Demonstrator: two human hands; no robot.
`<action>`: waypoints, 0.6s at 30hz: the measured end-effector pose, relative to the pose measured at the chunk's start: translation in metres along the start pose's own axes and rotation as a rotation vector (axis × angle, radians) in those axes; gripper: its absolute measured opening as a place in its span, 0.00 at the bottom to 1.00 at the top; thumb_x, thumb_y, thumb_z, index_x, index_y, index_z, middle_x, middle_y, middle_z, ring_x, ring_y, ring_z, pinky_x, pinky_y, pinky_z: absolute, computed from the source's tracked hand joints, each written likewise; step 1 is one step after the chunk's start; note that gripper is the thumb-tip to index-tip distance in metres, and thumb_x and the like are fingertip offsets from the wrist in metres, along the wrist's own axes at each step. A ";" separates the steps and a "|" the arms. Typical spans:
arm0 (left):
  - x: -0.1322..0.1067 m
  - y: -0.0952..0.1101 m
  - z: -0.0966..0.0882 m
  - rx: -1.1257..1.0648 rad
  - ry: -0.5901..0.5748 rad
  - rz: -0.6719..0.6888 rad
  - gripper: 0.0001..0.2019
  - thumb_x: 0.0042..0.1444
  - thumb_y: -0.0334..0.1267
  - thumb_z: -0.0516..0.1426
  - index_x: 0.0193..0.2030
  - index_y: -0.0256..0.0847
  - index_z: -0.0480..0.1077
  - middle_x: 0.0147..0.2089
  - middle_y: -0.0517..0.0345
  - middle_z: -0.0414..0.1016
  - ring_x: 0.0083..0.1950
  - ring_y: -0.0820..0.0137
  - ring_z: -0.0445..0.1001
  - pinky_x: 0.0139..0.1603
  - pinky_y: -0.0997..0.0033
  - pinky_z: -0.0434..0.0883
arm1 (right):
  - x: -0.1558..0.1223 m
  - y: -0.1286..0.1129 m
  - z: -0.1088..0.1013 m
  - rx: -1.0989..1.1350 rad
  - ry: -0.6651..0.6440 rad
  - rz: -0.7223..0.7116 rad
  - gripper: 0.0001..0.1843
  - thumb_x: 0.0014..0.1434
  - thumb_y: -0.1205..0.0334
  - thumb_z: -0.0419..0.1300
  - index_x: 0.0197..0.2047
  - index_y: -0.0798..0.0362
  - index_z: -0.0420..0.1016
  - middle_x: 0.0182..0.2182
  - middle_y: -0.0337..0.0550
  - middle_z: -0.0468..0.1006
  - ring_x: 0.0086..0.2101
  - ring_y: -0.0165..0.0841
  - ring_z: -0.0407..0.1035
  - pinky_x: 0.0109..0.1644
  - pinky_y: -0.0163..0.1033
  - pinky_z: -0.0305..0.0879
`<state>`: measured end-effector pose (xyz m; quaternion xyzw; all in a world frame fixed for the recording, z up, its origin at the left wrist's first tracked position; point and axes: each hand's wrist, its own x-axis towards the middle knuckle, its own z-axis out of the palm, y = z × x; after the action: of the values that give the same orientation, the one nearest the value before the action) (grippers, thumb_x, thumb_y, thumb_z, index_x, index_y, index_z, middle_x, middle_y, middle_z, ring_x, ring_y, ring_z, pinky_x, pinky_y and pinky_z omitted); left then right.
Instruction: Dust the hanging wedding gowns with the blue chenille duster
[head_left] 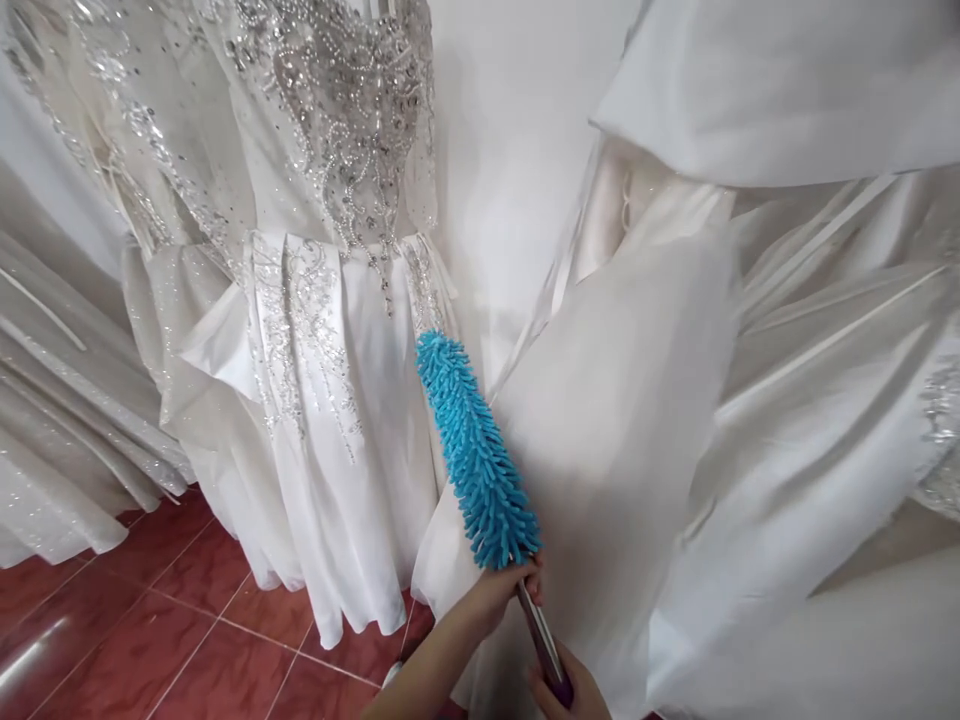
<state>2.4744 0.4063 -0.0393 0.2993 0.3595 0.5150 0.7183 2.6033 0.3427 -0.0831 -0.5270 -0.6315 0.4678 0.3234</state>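
Note:
A blue chenille duster on a metal rod with a purple grip points up and to the left, its tip against the skirt of a beaded white gown. My left hand is closed around the rod just below the blue head. My right hand is wrapped around the purple grip at the bottom edge of the view. A plain white satin gown hangs to the right of the duster.
More white sparkly gowns hang at the far left. A white wall shows between the two middle gowns. Red glossy floor tiles lie below the hems at the lower left.

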 end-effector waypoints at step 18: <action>0.002 0.143 -0.122 0.170 -0.084 0.059 0.10 0.40 0.39 0.56 0.17 0.42 0.58 0.14 0.66 0.56 0.20 0.75 0.56 0.30 0.68 0.56 | 0.077 -0.100 0.171 0.411 -0.078 0.135 0.23 0.51 0.38 0.56 0.27 0.50 0.58 0.10 0.21 0.56 0.08 0.19 0.46 0.09 0.25 0.44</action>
<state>2.2993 0.4567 0.0064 0.3908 0.3625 0.4905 0.6894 2.3944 0.3735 -0.0568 -0.4726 -0.4982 0.6273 0.3673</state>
